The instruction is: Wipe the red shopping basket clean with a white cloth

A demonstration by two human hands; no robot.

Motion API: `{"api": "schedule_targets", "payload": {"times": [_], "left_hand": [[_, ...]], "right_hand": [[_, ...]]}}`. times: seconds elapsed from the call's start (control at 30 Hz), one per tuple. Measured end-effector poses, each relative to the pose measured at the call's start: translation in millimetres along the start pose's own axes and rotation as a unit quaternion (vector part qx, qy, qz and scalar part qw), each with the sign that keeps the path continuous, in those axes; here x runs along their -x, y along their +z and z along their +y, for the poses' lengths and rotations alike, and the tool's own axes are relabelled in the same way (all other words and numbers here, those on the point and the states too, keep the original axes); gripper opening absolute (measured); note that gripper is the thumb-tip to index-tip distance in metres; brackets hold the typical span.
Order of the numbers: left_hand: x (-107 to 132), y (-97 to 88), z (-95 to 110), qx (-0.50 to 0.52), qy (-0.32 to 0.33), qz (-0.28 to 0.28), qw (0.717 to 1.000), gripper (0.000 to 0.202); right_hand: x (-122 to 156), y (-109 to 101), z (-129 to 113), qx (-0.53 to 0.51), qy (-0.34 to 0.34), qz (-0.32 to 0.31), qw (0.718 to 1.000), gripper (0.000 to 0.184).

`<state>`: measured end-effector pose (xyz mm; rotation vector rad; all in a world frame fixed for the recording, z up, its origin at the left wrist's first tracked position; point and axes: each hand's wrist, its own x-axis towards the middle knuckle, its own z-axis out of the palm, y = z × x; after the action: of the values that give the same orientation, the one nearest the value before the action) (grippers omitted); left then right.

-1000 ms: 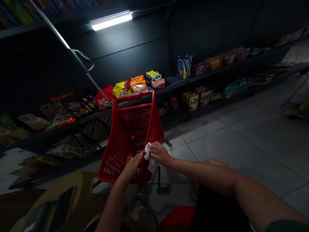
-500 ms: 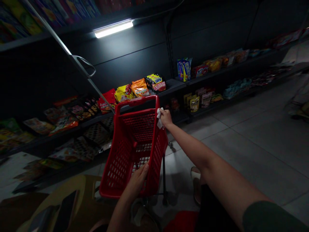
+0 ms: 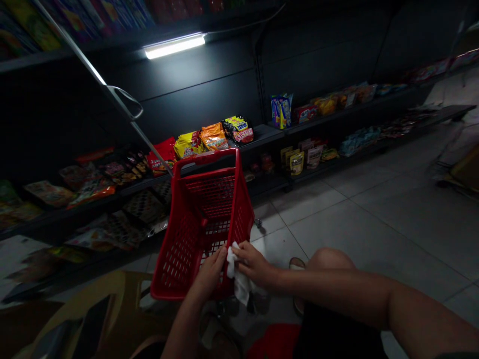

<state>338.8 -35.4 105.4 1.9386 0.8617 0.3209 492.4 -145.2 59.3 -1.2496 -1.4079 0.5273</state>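
A red plastic shopping cart (image 3: 164, 269) with slotted basket walls stands in front of me. Gripping the top rim of its right side, near the close end, is my left hand (image 3: 212, 269); some of its fingertips are hidden behind the rim. Right beside it, my right hand (image 3: 256, 264) is closed on a crumpled white cloth (image 3: 242, 288). The cloth is pressed against the same rim, and its loose end hangs down outside the basket. Inside the basket, the slotted floor (image 3: 215, 244) shows.
Behind the cart runs a dark shelf (image 3: 265, 133) with several snack packets (image 3: 213, 135). A lit tube lamp (image 3: 175, 46) and a slanting metal pole (image 3: 84, 59) are above. At lower left, a yellowish stool (image 3: 119, 299) carries dark flat objects (image 3: 93, 326). Tiled floor (image 3: 374, 214) spreads to the right.
My right hand has slid with the cloth from the far part of the right rim toward me, down beside my left hand. The left hand stays at the rim.
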Motion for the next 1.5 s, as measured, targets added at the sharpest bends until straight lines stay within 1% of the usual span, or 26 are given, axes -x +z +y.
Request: {"api": "schedule_targets", "payload": {"times": [0.03,0.07,0.1,0.13,0.17,0.23,0.27,0.3,0.37,0.47,0.53,0.6,0.67,0.73,0.8,0.83,0.87,0.97,1.0,1.03,1.13,1.2,1.23,1.37,1.43,1.5], "left_hand": [[0,1.0,0,0.001,0.0,0.001,1.0,0.065],[0,2.3,-1,0.003,0.001,0.0,1.0,0.065],[-1,3.9,0,0.006,0.002,-0.002,1.0,0.065],[-2,5.8,0,0.006,0.001,-0.003,1.0,0.065],[-3,8.0,1,0.004,0.001,0.001,1.0,0.065],[-5,12.9,4,0.003,0.001,0.007,1.0,0.064],[-6,15.2,6,0.0,0.004,0.012,1.0,0.063],[-7,17.1,8,-0.009,0.008,0.021,1.0,0.062],[-10,19.5,10,-0.036,0.017,0.041,0.998,0.059],[-15,18.9,12,-0.066,0.025,0.07,0.995,0.056],[-19,17.1,11,-0.072,0.033,0.078,0.994,0.056],[-24,15.4,10,-0.079,0.033,0.082,0.993,0.057],[-28,14.5,9,-0.082,0.028,0.084,0.993,0.058],[-31,14.5,7,-0.075,0.028,0.084,0.993,0.06],[-33,15.2,6,-0.066,0.026,0.081,0.994,0.06],[-33,15.6,5,-0.065,0.025,0.08,0.994,0.06],[-34,16.1,4,-0.066,0.023,0.081,0.994,0.06],[-34,16.9,2,-0.076,0.02,0.09,0.993,0.058],[-34,16.9,1,-0.077,0.02,0.092,0.993,0.058],[-34,16.8,0,-0.074,0.019,0.093,0.993,0.058],[-35,15.8,-3,-0.054,0.019,0.09,0.994,0.059],[-35,14.9,-3,-0.052,0.016,0.089,0.995,0.06],[-35,14.5,-4,-0.057,0.013,0.09,0.994,0.06],[-36,13.5,-4,-0.074,0.017,0.096,0.992,0.06],[-36,13.0,-3,-0.068,0.021,0.097,0.993,0.06],[-36,12.1,-3,-0.06,0.017,0.093,0.994,0.061]], "right_hand": [[-4,-5,0,-0.015,0.011,0.009,1.0,0.033],[-14,-12,2,-0.029,0.032,0.041,0.998,0.034],[-27,-19,6,-0.038,0.06,0.085,0.994,0.036],[-42,-26,12,-0.05,0.094,0.153,0.983,0.042],[-57,-31,18,-0.058,0.12,0.193,0.972,0.045],[-76,-33,28,-0.071,0.154,0.219,0.961,0.036],[-78,-31,30,-0.077,0.163,0.218,0.959,0.031],[-75,-26,29,-0.081,0.168,0.212,0.959,0.027],[-56,-11,20,-0.088,0.169,0.196,0.962,0.026],[-11,19,-3,-0.097,0.164,0.158,0.969,0.03],[18,39,-12,-0.097,0.158,0.151,0.971,0.031],[42,58,-9,-0.09,0.134,0.139,0.977,0.033],[58,74,4,-0.086,0.125,0.13,0.98,0.034],[67,84,20,-0.084,0.174,0.149,0.97,0.033],[69,87,29,-0.08,0.234,0.189,0.95,0.03],[67,86,29,-0.079,0.238,0.204,0.946,0.029],[65,84,27,-0.08,0.218,0.209,0.95,0.029],[59,78,23,-0.084,0.103,0.204,0.97,0.032],[58,77,26,-0.086,0.092,0.203,0.971,0.033],[59,78,31,-0.088,0.107,0.203,0.969,0.033],[64,81,51,-0.091,0.241,0.199,0.946,0.03],[64,82,54,-0.087,0.282,0.195,0.935,0.029],[63,82,50,-0.087,0.27,0.196,0.939,0.03],[54,76,26,-0.094,0.152,0.21,0.961,0.034],[52,77,29,-0.104,0.159,0.21,0.959,0.032],[55,81,43,-0.119,0.223,0.203,0.946,0.028]]}}
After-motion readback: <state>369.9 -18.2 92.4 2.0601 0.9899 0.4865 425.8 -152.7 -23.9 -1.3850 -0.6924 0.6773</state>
